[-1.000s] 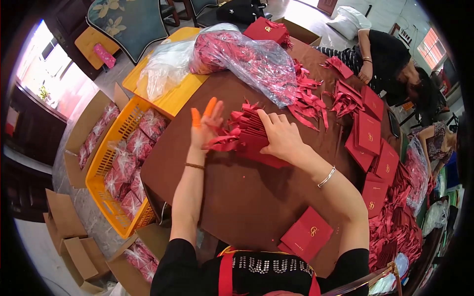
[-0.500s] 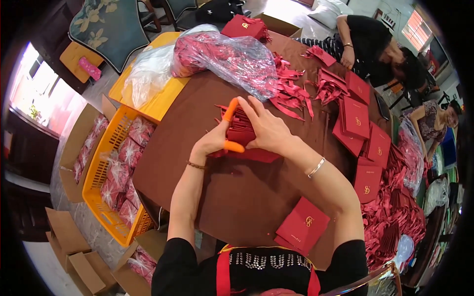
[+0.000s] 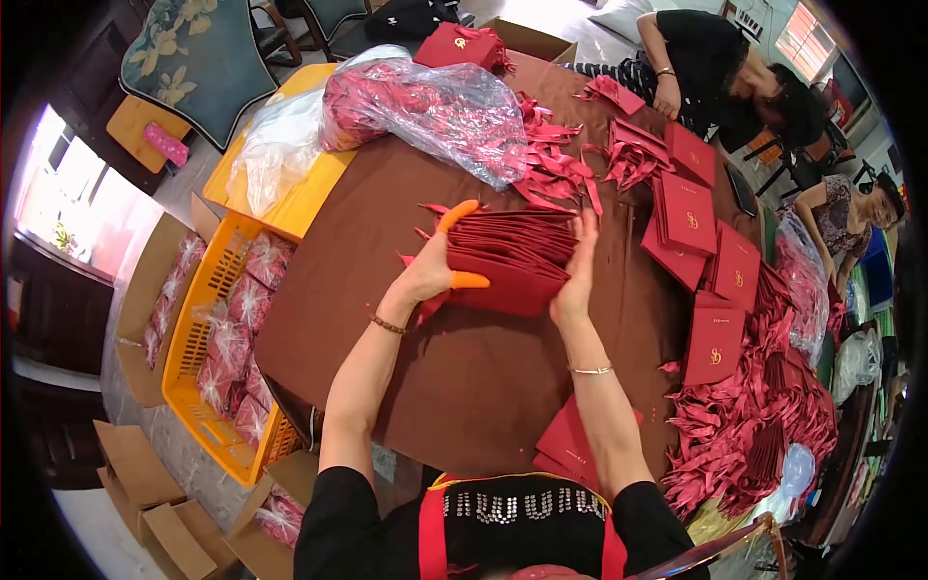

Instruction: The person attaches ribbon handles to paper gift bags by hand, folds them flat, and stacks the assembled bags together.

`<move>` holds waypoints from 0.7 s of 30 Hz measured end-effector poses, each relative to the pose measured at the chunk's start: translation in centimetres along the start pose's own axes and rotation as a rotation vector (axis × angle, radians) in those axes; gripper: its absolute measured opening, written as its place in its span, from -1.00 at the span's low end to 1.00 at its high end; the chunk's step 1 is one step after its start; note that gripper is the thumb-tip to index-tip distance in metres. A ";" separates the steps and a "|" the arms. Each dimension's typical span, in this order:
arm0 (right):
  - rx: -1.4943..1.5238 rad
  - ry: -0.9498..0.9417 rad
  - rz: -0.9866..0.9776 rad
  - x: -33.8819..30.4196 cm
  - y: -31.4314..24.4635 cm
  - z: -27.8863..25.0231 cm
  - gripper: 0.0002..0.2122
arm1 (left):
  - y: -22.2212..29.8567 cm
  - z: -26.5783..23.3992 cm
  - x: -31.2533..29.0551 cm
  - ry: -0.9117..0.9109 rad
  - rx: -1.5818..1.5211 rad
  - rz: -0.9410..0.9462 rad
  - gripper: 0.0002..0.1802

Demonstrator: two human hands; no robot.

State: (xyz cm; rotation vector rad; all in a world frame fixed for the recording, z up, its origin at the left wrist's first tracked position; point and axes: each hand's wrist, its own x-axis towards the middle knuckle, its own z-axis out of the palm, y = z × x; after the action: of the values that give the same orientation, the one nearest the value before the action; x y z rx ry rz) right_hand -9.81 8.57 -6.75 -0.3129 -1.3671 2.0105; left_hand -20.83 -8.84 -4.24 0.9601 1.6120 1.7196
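A stack of flat red paper bags (image 3: 517, 259) is sitting on edge over the middle of the brown table (image 3: 464, 387), squeezed between both hands, and the step in hand looks like squaring up the bundle. The left hand (image 3: 425, 273) is pressing against the stack's near-left face, its fingers spread, an orange rubber cot on the thumb and on one raised fingertip. The right hand (image 3: 577, 275) is clamping the opposite end, fingers held together and upright along the bags' edge, a thin bracelet lying at the wrist. Both forearms are reaching forward from the lower edge and converging on the bundle, elbows bent and well apart. As a judgement, the next move is calling for even pressure from both sides so the loose red handles sticking out on the left are not snagging and no bag is slipping out of line. Beyond the stack, a clear plastic sack of red goods (image 3: 425, 106) is lying at the far side, finished red bags (image 3: 715, 280) are fanning along the right, and a yellow crate (image 3: 217, 338) is standing beside the table's left edge.
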 end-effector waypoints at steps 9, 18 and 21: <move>0.169 -0.013 0.211 -0.4 -0.1 0.9 -0.40 | -1.5 0.1 0.1 0.031 -0.133 0.129 0.37; -0.066 -0.084 0.235 2.7 -0.5 -2.5 -0.40 | -0.5 -1.7 -0.7 -0.178 0.162 -0.046 0.49; -0.280 -0.076 0.160 2.7 -0.4 -2.3 -0.38 | -1.1 -1.5 -0.9 -0.058 0.156 0.081 0.50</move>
State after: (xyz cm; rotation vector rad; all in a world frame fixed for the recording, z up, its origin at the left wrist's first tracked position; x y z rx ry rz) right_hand -10.44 12.12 -6.86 -0.4887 -1.7235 1.9739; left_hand -21.61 -10.37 -5.46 1.1542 1.7098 1.6216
